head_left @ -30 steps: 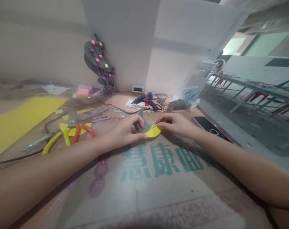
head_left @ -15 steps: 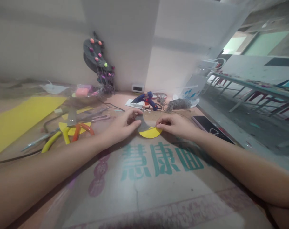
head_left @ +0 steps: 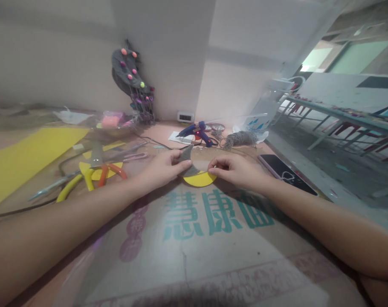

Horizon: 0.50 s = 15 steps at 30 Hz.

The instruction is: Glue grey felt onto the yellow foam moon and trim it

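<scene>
Between my hands is a crescent-shaped piece, its lower side yellow (head_left: pixel 199 179) and its upper left part covered in grey (head_left: pixel 188 161). My left hand (head_left: pixel 168 166) is closed on the grey-covered left part, thumb on its near face. At the opposite tip, my right hand (head_left: pixel 227 168) pinches the yellow edge between thumb and fingers. Behind the piece lies a blue glue gun (head_left: pixel 194 129) with a red light, resting near a white card. A bundle of grey yarn (head_left: pixel 240 139) is to its right.
Scissors with yellow and orange handles (head_left: pixel 94 175) lie left of my left forearm, near a yellow sheet (head_left: pixel 30 157). A phone (head_left: pixel 286 172) is on the right. A grey crescent decoration with coloured balls (head_left: pixel 126 72) leans on the wall by a small clock (head_left: pixel 185 117).
The crescent has shifted slightly left and tilted, so its grey pointed end now shows above my left fingers. Both hands keep their hold.
</scene>
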Motion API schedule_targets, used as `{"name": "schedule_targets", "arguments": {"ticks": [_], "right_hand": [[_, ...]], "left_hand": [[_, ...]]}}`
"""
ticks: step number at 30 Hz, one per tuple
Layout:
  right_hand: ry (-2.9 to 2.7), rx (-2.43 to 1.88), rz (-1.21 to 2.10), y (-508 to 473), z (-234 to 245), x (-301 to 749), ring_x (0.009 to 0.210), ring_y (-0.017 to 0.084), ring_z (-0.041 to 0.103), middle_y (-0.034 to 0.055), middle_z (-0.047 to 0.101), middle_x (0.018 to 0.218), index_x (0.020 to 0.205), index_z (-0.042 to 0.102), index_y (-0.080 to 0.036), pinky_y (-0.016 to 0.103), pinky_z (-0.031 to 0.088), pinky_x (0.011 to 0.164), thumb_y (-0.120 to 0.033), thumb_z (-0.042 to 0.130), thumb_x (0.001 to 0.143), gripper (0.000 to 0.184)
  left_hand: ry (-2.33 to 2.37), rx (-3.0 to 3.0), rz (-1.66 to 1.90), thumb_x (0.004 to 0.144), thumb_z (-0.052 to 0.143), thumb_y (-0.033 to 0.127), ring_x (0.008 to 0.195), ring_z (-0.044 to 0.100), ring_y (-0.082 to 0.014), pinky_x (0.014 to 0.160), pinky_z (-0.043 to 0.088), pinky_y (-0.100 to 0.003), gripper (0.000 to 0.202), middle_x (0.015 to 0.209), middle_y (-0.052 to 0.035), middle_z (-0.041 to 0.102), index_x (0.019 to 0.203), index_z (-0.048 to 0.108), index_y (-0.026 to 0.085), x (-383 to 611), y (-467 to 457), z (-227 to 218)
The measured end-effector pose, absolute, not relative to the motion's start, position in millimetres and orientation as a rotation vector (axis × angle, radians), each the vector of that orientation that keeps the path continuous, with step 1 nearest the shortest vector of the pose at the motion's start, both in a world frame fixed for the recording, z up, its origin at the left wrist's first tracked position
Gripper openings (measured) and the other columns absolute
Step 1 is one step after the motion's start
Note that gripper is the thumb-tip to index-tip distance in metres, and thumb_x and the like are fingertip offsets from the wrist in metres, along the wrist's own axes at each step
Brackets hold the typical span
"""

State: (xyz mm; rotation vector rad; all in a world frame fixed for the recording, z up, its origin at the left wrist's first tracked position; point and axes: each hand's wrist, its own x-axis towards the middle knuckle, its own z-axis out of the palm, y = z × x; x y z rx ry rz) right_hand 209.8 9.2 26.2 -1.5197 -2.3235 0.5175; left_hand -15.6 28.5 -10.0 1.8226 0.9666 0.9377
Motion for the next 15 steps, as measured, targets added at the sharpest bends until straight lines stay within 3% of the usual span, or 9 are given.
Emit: {"name": "schedule_targets", "arguments": {"ticks": [6,15], "right_hand": [[-2.349,-1.458,0.592,11.6,23.1,210.5,0.066,0.013,0.057,0.0005,0.066,0.074,0.085,0.068,-0.019,0.024,0.037,0.057,-0.035,0.056,0.084,0.02],[-2.248,-1.527,0.601,12.1,27.9,210.6,0.072,0.014,0.061,0.0004,0.07,0.079,0.085,0.069,-0.018,0.023,0.041,0.061,-0.03,0.058,0.082,0.016]], "left_hand": [[0.908,1.913,0.836,0.083,0.056,0.044,0.071,0.059,-0.0162,0.059,0.044,-0.025,0.029,0.081,-0.0022,0.066,0.089,0.065,0.017,-16.9,30.2,-11.6],[0.864,1.935,0.835,0.083,0.057,0.042,0.072,0.059,-0.0158,0.061,0.045,-0.026,0.028,0.082,-0.0012,0.066,0.092,0.066,0.017,-16.5,27.9,-8.0]]}}
